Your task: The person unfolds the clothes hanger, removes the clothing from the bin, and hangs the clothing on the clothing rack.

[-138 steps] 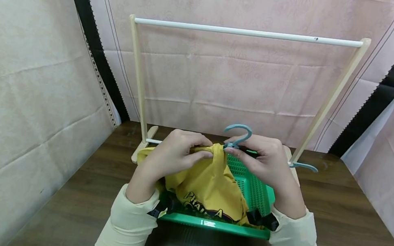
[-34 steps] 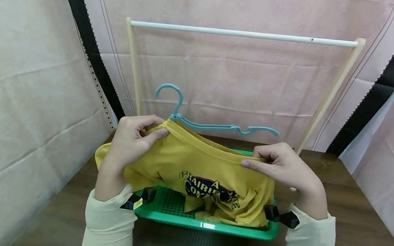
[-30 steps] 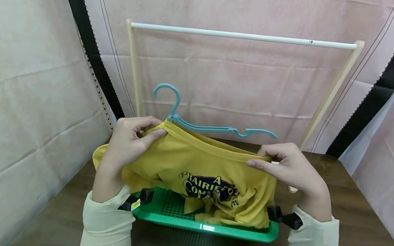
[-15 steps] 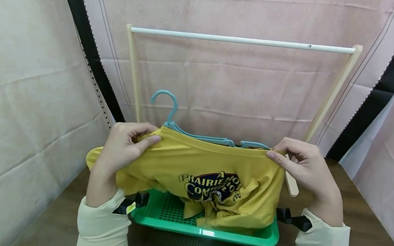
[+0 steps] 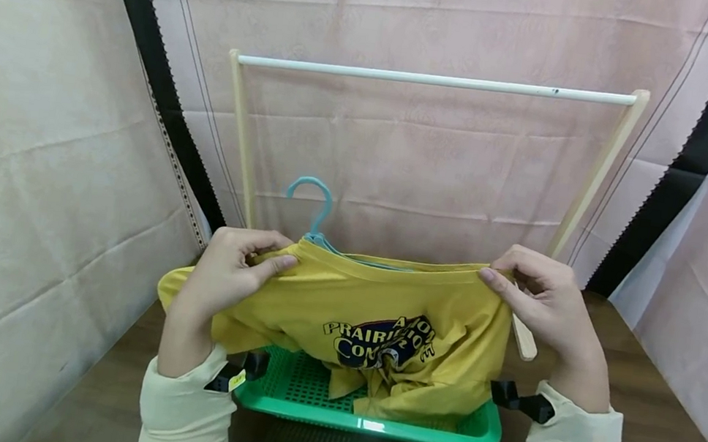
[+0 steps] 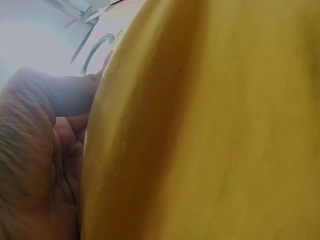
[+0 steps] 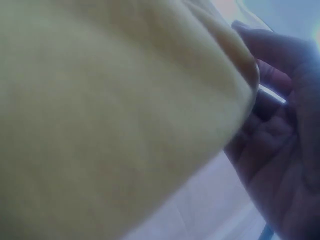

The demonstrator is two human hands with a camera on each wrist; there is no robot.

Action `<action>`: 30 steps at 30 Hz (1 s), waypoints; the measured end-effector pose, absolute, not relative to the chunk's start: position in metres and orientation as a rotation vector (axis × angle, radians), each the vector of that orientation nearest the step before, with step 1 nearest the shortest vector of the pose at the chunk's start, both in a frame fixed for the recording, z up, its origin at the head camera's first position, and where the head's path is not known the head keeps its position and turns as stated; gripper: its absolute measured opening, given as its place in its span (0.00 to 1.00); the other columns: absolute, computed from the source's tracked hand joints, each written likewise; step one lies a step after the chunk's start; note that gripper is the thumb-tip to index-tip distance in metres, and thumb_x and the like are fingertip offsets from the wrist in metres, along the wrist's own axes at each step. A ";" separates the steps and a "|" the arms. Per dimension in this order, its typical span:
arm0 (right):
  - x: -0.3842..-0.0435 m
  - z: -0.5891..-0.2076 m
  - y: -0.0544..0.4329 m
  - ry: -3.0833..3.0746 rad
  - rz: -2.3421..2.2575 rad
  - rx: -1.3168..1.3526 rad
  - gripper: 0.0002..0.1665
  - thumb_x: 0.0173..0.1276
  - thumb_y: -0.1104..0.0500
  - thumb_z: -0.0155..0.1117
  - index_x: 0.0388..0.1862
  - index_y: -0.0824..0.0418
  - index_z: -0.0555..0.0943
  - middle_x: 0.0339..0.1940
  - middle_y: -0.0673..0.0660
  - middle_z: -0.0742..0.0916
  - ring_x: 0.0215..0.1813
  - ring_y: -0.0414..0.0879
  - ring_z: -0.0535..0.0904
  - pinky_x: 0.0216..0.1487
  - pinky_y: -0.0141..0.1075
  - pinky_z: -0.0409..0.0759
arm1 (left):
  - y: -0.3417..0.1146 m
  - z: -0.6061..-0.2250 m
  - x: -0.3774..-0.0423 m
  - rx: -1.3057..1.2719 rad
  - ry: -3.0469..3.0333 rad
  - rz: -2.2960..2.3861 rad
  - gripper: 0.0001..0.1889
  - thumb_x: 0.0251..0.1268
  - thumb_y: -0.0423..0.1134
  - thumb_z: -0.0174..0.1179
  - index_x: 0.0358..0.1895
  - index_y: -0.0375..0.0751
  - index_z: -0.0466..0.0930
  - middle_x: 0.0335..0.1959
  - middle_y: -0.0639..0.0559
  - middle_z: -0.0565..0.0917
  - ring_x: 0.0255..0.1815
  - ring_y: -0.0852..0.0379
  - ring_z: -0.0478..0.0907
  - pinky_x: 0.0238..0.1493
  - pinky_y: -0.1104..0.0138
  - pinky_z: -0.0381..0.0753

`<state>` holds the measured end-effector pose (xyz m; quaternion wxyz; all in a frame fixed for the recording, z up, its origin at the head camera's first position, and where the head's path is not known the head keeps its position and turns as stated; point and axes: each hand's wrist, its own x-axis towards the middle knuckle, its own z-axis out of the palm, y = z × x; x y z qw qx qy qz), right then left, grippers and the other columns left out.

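Observation:
A yellow T-shirt (image 5: 291,302) with dark printed lettering is stretched between both hands in the head view. My left hand (image 5: 224,275) pinches the shirt by the left end of its neckline, thumb in front. At the right end of the neckline my right hand (image 5: 546,296) pinches the fabric the same way. A light blue hanger (image 5: 322,210) shows its hook above the collar near the left hand; most of its bar is hidden inside or behind the shirt. In the left wrist view, the shirt (image 6: 210,130) fills most of the picture beside the left thumb.
Under the shirt sits a green perforated basket (image 5: 368,427), with the shirt's lower part bunched in it. Behind stands a rack with a white top rail (image 5: 437,81) and cream posts. The brown wooden table (image 5: 666,436) extends to both sides, with pale cloth walls around.
My right hand has moved right and up, pulling the neckline wider and level. The hanger's right arm, visible above the collar before, has dropped out of sight behind the neckline.

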<state>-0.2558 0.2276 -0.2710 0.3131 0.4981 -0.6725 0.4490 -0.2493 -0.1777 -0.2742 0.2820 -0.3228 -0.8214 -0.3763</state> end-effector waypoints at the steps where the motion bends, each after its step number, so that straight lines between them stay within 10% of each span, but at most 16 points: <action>1: -0.256 -0.271 0.227 -1.767 1.186 1.311 0.15 0.58 0.84 0.63 0.27 0.66 0.81 0.25 0.56 0.80 0.26 0.38 0.68 0.24 0.29 0.63 | -0.176 -0.275 -0.250 -0.870 -2.202 -1.014 0.05 0.65 0.37 0.69 0.35 0.55 0.89 0.26 0.65 0.84 0.19 0.62 0.71 0.21 0.70 0.70; 30: -0.249 -0.270 0.179 -1.858 0.955 1.178 0.15 0.55 0.79 0.72 0.30 0.59 0.85 0.28 0.48 0.82 0.26 0.37 0.68 0.26 0.29 0.65 | -0.150 -0.275 -0.250 -0.923 -2.257 -0.931 0.04 0.66 0.38 0.69 0.36 0.55 0.88 0.30 0.66 0.84 0.22 0.62 0.70 0.24 0.68 0.71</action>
